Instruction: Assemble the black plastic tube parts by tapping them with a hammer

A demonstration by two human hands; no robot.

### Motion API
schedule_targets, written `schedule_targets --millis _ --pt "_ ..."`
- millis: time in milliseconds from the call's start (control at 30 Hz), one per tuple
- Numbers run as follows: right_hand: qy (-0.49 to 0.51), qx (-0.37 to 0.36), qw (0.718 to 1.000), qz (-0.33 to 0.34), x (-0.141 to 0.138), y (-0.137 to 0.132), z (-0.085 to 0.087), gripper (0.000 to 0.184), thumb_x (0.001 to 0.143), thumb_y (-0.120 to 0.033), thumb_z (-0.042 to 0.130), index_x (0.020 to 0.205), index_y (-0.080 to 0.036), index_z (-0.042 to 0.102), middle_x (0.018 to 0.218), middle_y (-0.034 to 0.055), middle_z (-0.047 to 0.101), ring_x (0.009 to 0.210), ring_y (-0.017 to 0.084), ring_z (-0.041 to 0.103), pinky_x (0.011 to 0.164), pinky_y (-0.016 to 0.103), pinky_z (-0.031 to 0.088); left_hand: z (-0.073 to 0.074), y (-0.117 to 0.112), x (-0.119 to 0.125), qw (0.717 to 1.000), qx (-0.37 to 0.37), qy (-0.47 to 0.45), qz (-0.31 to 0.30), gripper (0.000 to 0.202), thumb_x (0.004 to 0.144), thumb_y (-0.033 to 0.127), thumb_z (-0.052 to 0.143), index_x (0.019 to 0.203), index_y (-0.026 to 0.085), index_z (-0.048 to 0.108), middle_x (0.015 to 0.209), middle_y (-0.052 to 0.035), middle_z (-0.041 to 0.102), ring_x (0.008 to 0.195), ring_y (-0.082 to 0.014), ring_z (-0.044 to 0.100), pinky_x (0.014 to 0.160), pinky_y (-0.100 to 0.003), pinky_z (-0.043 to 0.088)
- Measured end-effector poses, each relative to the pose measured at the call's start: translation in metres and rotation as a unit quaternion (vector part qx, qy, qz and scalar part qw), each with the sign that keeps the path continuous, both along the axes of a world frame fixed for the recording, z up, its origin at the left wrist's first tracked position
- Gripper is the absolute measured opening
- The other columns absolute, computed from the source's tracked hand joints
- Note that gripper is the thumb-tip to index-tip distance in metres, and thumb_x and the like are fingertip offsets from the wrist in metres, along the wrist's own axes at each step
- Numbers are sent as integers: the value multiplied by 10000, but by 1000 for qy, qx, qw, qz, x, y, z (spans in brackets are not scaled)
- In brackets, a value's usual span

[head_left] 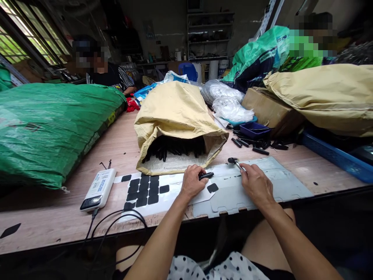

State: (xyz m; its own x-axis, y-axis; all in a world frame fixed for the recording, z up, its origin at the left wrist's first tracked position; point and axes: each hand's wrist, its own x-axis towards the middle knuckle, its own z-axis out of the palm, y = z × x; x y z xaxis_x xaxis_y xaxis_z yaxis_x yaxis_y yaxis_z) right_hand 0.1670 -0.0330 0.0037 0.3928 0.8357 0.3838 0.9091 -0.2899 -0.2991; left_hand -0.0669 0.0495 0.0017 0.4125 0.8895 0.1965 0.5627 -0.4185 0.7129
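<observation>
My left hand (192, 182) is closed on a short black stick-like part (206, 175), held just above a white backing sheet (175, 194). Several black adhesive pads (143, 190) lie in rows on that sheet, and one loose pad (212, 188) sits right of my left hand. My right hand (255, 183) pinches a thin metal tool with a black tip (234, 162) over a grey flat plate (262, 186). An open tan sack (178, 124) full of black stick parts (175, 148) lies just beyond both hands.
A white power bank (99, 189) with a black cable lies at the left. A big green sack (49, 124) fills the left side. A blue tray (254, 130), loose black parts, a cardboard box (262, 107) and more sacks stand right. Two other people sit at the far side.
</observation>
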Motion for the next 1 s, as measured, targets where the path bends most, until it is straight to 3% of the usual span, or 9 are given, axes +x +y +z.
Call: schedule_targets --millis 267,567,733,800,900,1000 --pt "-142 10 990 -25 -1 10 -20 288 962 -225 557 1209 -212 703 947 77 632 843 201 529 673 329 309 -4 2 -4 1000 4 -21 -23 97 871 246 650 946 214 703 977 -31 692 991 -232 574 913 -375 434" --pt "-158 14 987 -30 -3 8 -20 292 967 -240 538 1217 -221 688 938 74 619 842 211 519 678 331 303 -4 1 -6 1000 -2 -21 -23 190 954 294 523 959 220 698 986 -39 690 1000 -235 569 941 -393 433" --pt "-147 21 989 3 -3 8 -18 273 978 -272 527 1195 -204 677 968 75 623 858 204 522 717 325 334 -4 3 -5 999 -5 -41 -22 185 944 287 533 932 215 703 959 -47 690 987 -242 568 933 -398 426" --pt "-144 20 989 5 -4 8 -17 269 978 -270 519 1186 -200 675 971 75 623 865 206 522 728 326 340 2 1 -7 996 -14 -88 -27 177 943 296 544 934 214 701 964 -47 689 986 -238 573 930 -389 430" --pt "-142 17 990 8 -5 8 -15 274 976 -290 519 1183 -197 673 979 78 622 885 213 521 741 328 343 25 -16 -17 978 -69 -187 -63 195 959 341 561 1021 217 697 1020 -44 694 978 -218 593 917 -352 448" --pt "-141 14 990 14 -5 7 -14 291 974 -319 519 1187 -188 669 987 81 620 901 218 521 759 329 345 52 -51 -29 938 -203 -212 -183 242 947 394 613 1066 211 717 1028 -44 715 959 -205 619 910 -320 462"
